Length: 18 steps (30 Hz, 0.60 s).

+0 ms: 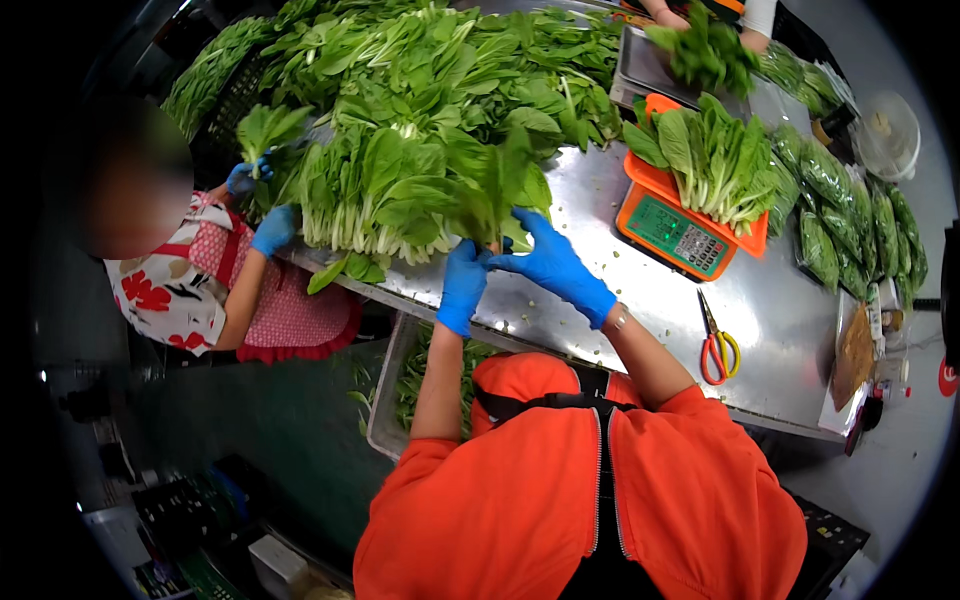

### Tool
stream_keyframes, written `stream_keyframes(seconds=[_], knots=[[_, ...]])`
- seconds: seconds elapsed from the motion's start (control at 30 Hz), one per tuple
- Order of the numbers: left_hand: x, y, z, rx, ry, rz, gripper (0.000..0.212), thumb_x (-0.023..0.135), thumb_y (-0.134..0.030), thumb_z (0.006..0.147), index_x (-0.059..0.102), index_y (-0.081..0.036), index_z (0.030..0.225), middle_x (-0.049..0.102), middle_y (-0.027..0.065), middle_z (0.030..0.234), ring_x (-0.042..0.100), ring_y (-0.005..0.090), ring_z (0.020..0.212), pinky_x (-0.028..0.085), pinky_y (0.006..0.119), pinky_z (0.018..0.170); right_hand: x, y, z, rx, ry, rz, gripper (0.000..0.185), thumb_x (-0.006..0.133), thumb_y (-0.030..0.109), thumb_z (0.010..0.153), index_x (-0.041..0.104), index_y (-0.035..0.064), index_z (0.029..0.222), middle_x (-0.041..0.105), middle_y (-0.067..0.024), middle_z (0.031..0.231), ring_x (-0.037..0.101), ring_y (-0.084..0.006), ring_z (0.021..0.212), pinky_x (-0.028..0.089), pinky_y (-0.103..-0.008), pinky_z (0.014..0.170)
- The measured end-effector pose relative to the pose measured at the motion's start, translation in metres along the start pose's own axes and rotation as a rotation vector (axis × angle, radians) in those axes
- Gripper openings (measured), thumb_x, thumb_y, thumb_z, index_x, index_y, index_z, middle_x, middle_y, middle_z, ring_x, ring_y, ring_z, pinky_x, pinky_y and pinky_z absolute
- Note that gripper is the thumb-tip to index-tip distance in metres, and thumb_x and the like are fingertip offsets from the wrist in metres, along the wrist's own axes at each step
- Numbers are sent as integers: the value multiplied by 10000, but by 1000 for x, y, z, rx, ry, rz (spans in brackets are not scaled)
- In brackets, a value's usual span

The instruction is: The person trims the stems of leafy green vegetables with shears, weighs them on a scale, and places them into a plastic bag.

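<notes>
My left hand (465, 281), in a blue glove, is closed around the stem base of a leafy green plant (491, 199), whose leaves point away from me and are partly blurred. Close on its right, my right hand (559, 262), also gloved in blue, has its thumb and index finger spread beside the stem. A pale-stemmed row of leafy greens (360, 199) lies just left of the held plant. To the right, an orange digital scale (671, 232) carries a bunch of leafy greens (712, 161) on its tray.
Scissors (716, 341) with red and yellow handles lie on the metal table (600, 300). Bagged greens (855, 210) line the right side. A co-worker's gloved hand (274, 231) is at the left; another person holds greens (705, 56) over a second scale (649, 64). Below the table edge stands a crate (386, 397).
</notes>
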<state>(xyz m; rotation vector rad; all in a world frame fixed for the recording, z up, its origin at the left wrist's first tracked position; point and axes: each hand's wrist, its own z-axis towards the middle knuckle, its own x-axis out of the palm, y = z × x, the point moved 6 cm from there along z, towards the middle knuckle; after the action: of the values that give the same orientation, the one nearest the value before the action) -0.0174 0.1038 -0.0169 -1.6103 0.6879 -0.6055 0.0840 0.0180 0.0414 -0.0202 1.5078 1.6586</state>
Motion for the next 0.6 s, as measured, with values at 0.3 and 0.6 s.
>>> stream_keyframes(seconds=[0.3, 0.6], knots=[[42, -4, -17, -181, 319, -667, 243, 485, -112, 814, 476, 11, 1024, 546, 100, 957, 559, 194, 866, 494, 328, 732, 26, -59, -8, 538, 319, 856, 347, 596, 296, 763, 539, 9, 950, 567, -42, 811, 525, -96, 717, 422, -229, 664], [39, 12, -13, -204, 388, -802, 285, 514, -137, 808, 468, 7, 1051, 547, 111, 963, 562, 208, 855, 501, 367, 702, 30, -54, -15, 504, 403, 874, 417, 552, 356, 787, 506, 14, 1023, 561, -52, 884, 529, -102, 773, 422, -226, 713]])
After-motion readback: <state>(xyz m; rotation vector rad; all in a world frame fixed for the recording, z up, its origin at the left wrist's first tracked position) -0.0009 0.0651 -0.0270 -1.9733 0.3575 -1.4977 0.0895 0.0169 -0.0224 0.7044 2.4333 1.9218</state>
